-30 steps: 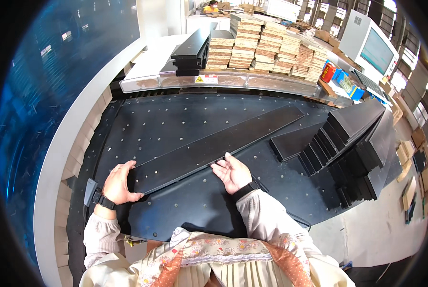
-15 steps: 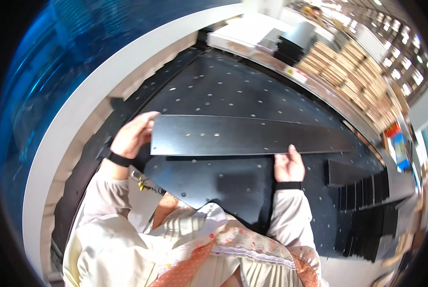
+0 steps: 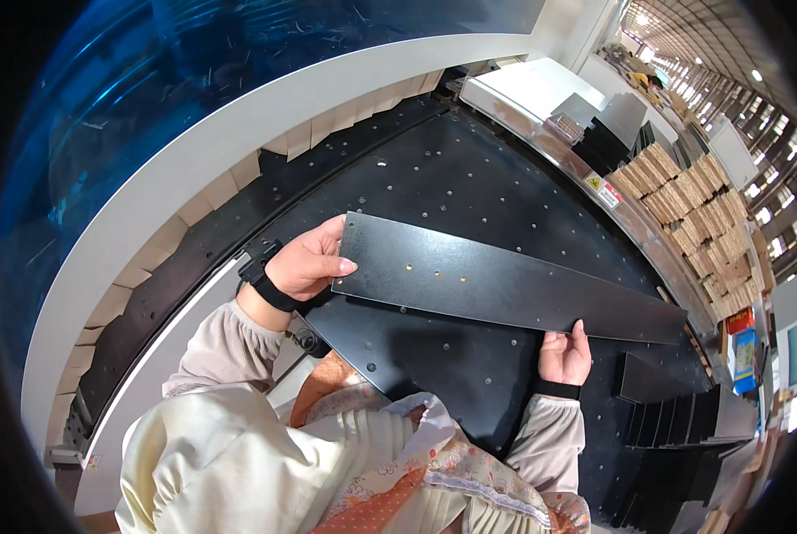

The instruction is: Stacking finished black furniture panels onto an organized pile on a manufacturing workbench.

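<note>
A long dark board [image 3: 505, 280] with a few small drilled holes is held above the black work table [image 3: 434, 356], slanting down toward the right. My left hand [image 3: 314, 260] grips its left end, thumb on the upper face and fingers behind. Along the near edge, toward the right end, my right hand [image 3: 566, 354] pinches the board, thumb pointing up and the other fingers partly under it. A black band circles each wrist.
Several dark boards [image 3: 683, 418] stand in a row at the right of the table. Farther back are stacked wood-coloured panels [image 3: 683, 214] and a white ledge [image 3: 536, 93]. A pale curved frame with hanging strips [image 3: 327, 125] borders the blue machine cover [image 3: 149, 133].
The board has tilted, its right end now lower in view, and its left end has moved right. Both hands have shifted right with it, still gripping. The whole view has turned somewhat.
</note>
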{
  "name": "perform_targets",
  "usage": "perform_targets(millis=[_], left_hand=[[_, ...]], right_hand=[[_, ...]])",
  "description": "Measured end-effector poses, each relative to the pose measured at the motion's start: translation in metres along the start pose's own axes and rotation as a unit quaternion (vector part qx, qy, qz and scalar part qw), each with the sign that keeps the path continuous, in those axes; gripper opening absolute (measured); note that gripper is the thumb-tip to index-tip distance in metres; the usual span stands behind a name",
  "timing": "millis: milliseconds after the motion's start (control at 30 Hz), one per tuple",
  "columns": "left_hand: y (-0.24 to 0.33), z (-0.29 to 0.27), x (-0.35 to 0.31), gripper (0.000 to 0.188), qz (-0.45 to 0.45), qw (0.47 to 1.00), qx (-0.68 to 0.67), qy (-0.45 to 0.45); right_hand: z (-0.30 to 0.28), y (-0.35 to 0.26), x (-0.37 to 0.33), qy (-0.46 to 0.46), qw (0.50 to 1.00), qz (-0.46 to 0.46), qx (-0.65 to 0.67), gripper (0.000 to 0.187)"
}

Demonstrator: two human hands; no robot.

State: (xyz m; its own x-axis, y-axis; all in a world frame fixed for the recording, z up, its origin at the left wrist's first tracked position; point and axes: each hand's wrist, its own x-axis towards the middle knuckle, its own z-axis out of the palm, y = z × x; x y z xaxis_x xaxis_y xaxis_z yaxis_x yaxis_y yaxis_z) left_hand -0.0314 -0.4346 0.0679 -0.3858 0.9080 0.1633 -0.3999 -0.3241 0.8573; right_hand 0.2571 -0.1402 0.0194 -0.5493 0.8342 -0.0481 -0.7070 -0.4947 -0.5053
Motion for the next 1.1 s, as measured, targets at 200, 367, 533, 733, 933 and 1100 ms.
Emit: perform_targets(millis=[200,367,533,733,933,1100], left_hand=[[-0.002,-0.004,-0.013,0.060,0.010,0.999,0.001,0.052],[-0.011,-0.018,-0.018,0.057,0.013,0.998,0.012,0.053],[-0.013,-0.013,-0.011,0.052,-0.001,0.997,0.045,0.061],[-0.013,0.032,0.000,0.069,-0.021,0.999,0.023,0.028],[-0.049,0.098,0.018,0.059,-0.121,0.987,-0.086,-0.067],[-0.062,0.169,0.040,0.059,-0.200,0.953,-0.157,-0.168]], right_hand=[[0.013,-0.004,0.001,-0.103,0.994,-0.003,-0.026,0.031],[0.033,-0.015,0.000,-0.175,0.981,-0.029,-0.082,0.034],[0.050,-0.038,-0.006,-0.237,0.962,-0.065,-0.120,0.032],[0.092,-0.061,-0.042,-0.119,0.964,-0.187,-0.146,0.018],[0.078,-0.097,-0.088,-0.105,0.909,-0.306,-0.263,0.040],[0.096,-0.086,-0.131,-0.048,0.879,-0.421,-0.219,0.057]])
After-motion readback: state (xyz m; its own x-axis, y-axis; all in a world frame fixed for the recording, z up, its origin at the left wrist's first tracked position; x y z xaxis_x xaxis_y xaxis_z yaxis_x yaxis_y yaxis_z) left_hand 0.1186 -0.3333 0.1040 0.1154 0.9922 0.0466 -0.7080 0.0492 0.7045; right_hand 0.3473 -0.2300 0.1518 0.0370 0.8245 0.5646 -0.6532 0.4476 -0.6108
